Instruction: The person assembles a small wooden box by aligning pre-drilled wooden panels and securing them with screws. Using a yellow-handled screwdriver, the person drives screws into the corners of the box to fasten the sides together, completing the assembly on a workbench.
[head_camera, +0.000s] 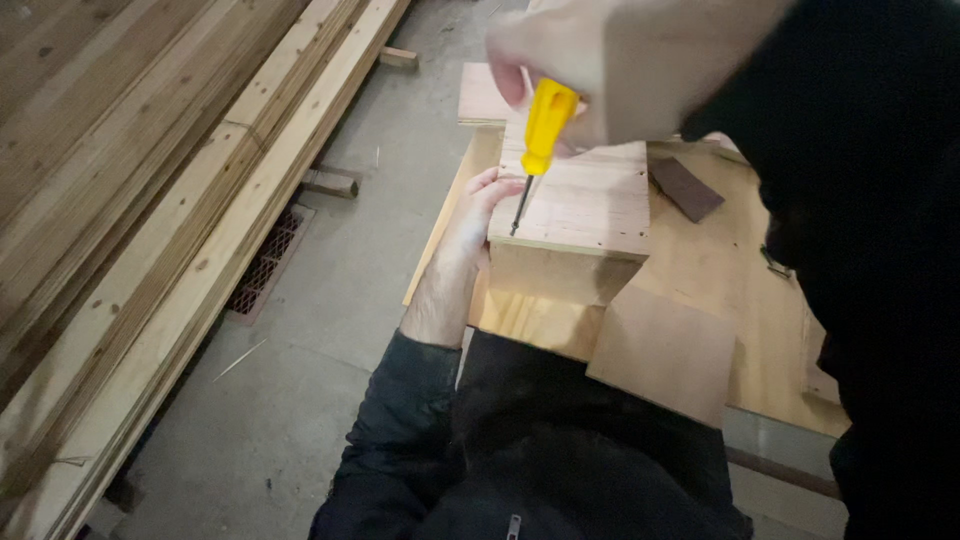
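Observation:
My right hand (620, 60) grips a screwdriver (540, 135) with a yellow handle, its dark shaft pointing down at the top face of a small wooden box (585, 210). The tip touches the box's top near its left front edge. My left hand (470, 225) rests against the left side of the box, fingers curled onto its top edge, steadying it. The box stands on a plywood board (720, 260) that serves as a work surface in front of me.
A dark flat piece (686, 188) lies on the board to the right of the box. Another wood piece (482, 95) lies behind the box. Long planks (150, 200) are stacked at the left, beside a concrete floor (330, 300) with a metal grate (265, 265).

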